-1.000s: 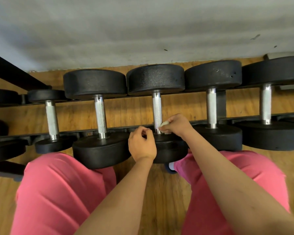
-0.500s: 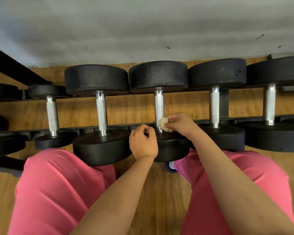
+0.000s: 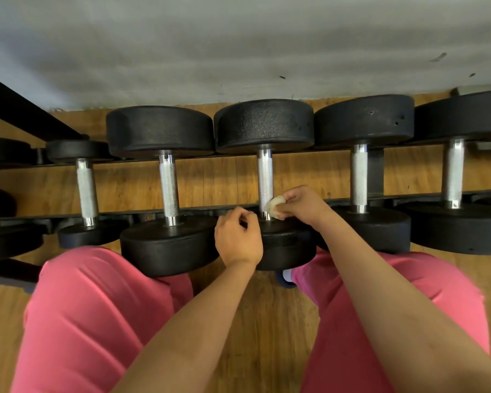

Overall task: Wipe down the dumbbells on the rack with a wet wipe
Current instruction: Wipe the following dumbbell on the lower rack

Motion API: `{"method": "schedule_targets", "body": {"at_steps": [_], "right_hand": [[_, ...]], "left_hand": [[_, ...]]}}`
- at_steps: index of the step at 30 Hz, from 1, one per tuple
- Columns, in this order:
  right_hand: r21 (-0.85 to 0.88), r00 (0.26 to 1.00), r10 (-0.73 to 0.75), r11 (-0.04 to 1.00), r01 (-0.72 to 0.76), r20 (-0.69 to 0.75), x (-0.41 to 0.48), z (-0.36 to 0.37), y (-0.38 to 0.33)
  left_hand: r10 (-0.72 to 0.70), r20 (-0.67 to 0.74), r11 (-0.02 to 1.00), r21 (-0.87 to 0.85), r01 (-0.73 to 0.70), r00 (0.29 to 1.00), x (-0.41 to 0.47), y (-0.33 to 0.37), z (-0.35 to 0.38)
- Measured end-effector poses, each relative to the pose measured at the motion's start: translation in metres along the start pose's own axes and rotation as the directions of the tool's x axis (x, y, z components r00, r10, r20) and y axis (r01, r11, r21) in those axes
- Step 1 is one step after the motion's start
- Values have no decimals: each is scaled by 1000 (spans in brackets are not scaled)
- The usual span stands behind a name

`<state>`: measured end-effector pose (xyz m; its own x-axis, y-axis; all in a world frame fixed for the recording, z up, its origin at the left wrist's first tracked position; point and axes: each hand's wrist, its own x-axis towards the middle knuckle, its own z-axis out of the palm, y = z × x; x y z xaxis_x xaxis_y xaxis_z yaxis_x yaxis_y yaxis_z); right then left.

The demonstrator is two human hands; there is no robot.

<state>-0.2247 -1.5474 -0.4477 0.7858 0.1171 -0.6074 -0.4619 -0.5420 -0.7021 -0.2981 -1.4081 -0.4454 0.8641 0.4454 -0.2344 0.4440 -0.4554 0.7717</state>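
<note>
My R hand (image 3: 304, 207) pinched the balled-up wet wipe (image 3: 275, 207) w/ thumb & fingers, pressing it against the low end of the knurled handle (image 3: 264, 177) of the middle dumbbell (image 3: 264, 124), just above its near head. L hand (image 3: 238, 239) sat beside it over that head's edge, fingers curled in, nothing visible in it. Dumbbell lay across the rack (image 3: 380, 198) rails btw two others.

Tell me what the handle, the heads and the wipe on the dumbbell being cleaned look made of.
Handle: bright metal, probably chromed steel, shiny with a fine knurled grip. Heads: matte black with a pebbled, grainy skin, likely rubber or a textured coating. Wipe, pinched in the right hand: soft off-white cloth-like sheet, bunched into a wad.
</note>
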Motion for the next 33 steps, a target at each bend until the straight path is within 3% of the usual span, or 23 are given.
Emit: {"method": "schedule_targets", "body": {"at_steps": [4,9,11,22,33], "right_hand": [[-58,999,-40,998,40,7,-1,1,-2],[-343,988,104,937,-60,111,10,0,-12],[-371,988,115,926,-68,106,10,2,-14],[-247,992,3,969,29,128,4,-2,-4],[-34,998,12,999,-10,59,1,-2,-5]], "left_hand": [[2,5,1000,2,-2,1000,1,-1,0],[9,7,1000,7,-9,1000,1,-1,0],[7,5,1000,10,-7,1000,1,-1,0],[-11,7,1000,10,11,1000,1,-1,0],[13,11,1000,6,-13,1000,0,1,-1]]}}
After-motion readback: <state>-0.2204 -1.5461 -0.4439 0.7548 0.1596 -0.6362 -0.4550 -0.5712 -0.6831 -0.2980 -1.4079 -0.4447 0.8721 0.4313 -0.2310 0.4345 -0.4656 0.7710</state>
